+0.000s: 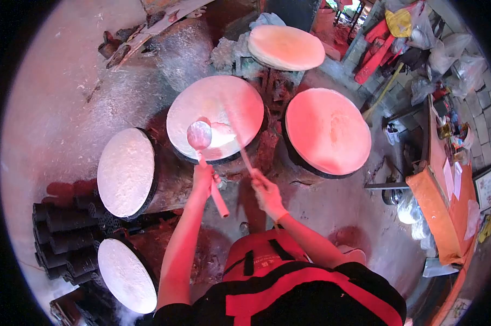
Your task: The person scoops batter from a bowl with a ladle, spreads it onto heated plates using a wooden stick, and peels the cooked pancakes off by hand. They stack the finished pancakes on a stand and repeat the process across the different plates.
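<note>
Left hand (pixel 203 176) grips the ladle (pixel 200 136) by its handle, bowl resting on the centre steaming disc (pixel 215 117), w/ batter pooled beside it. Right hand (pixel 264 190) is closed on a thin stick (pixel 240 144), angled over the same disc, prob. to lift the sheet.

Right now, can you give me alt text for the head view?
Seen from above, the left hand holds a ladle over the middle round pan, while the right hand holds a thin stick laid across it. Four more pale round discs surround it.
</note>
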